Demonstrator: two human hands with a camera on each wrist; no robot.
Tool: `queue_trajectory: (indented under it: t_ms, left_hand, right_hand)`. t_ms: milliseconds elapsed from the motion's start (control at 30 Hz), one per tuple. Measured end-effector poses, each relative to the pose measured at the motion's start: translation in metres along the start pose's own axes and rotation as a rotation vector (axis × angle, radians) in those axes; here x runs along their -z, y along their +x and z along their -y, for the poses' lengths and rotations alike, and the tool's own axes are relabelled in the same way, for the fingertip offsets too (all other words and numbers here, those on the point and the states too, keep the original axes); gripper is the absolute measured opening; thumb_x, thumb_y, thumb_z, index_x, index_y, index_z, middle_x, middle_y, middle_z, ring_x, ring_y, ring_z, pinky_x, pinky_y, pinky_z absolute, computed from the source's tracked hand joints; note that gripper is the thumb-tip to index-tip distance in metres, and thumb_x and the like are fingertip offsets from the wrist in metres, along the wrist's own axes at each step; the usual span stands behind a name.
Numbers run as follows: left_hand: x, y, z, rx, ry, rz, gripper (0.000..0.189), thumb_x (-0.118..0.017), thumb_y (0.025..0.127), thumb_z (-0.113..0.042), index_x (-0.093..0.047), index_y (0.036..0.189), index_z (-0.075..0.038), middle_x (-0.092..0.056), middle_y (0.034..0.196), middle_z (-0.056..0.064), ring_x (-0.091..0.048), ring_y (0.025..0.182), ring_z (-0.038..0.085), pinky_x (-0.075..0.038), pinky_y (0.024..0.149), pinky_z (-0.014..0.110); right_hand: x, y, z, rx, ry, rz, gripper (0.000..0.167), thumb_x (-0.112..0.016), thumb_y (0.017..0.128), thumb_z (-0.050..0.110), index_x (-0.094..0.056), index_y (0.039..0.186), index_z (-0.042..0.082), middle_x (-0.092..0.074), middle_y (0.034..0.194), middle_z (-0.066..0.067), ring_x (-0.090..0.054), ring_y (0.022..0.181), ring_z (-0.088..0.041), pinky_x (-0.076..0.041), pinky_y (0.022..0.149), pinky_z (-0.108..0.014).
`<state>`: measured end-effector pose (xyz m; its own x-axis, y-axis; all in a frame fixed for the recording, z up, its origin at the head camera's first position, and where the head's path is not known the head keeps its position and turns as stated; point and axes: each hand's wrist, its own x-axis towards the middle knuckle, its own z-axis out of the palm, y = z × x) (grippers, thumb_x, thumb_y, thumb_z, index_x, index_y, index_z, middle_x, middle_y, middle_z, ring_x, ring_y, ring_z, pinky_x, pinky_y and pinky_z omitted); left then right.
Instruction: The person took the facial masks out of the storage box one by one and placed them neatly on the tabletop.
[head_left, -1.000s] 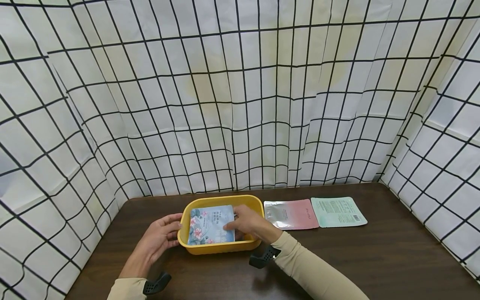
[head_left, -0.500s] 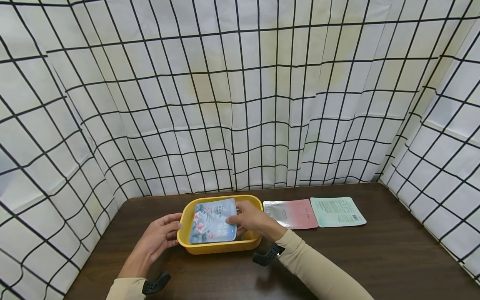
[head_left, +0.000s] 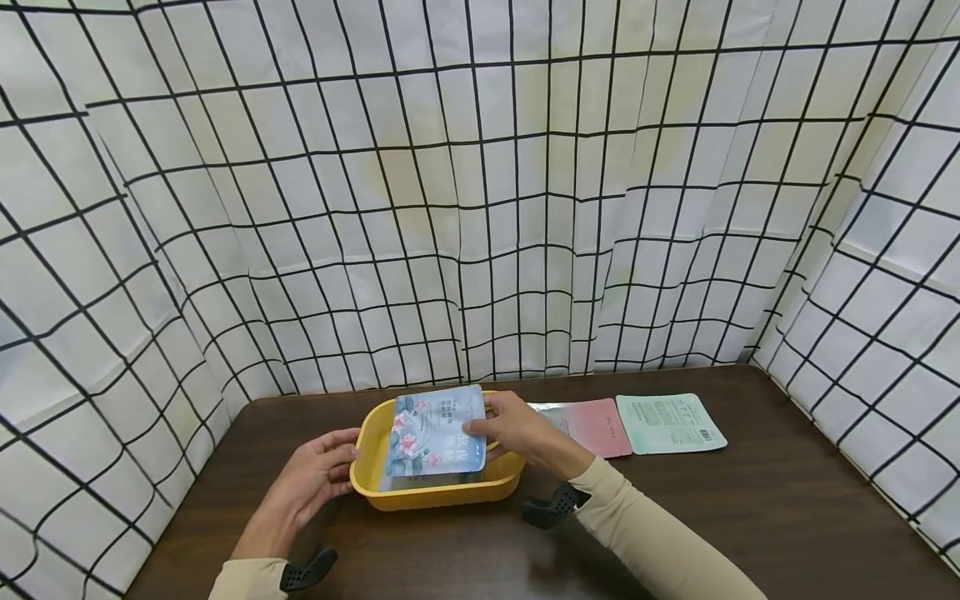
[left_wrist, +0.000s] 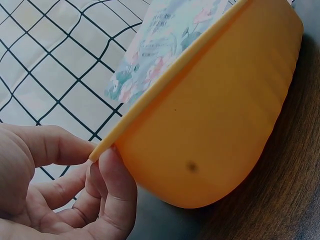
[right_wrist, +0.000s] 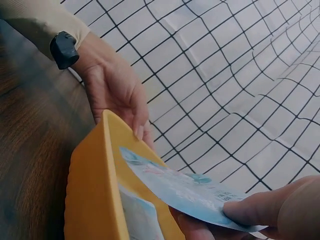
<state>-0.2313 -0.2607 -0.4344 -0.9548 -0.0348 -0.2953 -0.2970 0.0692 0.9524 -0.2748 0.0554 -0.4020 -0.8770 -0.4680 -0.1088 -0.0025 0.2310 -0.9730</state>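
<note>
"Pinching what with the right hand (head_left: pixel 517 429)?"

"Pinching a light-blue packet (head_left: pixel 437 431) by its right edge. Held tilted over the yellow basket (head_left: pixel 450 502), in the lower middle of the frame."

"Able to read the label?"

"Not really: pink flowers at its left, rows of what look like Chinese characters at upper middle, larger pale ones at lower right, all too small to make out."

"And inside the basket?"

"A second packet (right_wrist: pixel 140 212), pale bluish, partly under the held one, with no legible print."

"And with the left hand (head_left: pixel 318 475)?"

"Gripping the basket's left rim between thumb and fingers."

"Any writing farther right?"

"On the pink packet (head_left: pixel 596 425), a short blurred word. On the mint-green packet (head_left: pixel 671 423) just beside, tiny unreadable lines and a barcode (head_left: pixel 706 434) at lower right."
</note>
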Motion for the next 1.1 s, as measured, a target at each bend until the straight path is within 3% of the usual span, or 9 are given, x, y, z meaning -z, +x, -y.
queue_trajectory:
  t_ms: [1100]
  left_hand:
    - [0.0,0.001,-0.001,0.009,0.007,-0.009,0.051,-0.062,0.1,-0.014,-0.046,0.146,0.0,-0.065,0.118,0.012,-0.064,0.091,0.023,-0.056,0.075,0.036]
  right_hand:
    - [0.073,-0.049,-0.013,0.019,0.113,-0.04,0.045,-0.068,0.097,0.016,-0.056,0.137,-0.002,-0.073,0.111,-0.015,-0.074,0.09,-0.026,-0.061,0.076,-0.042]
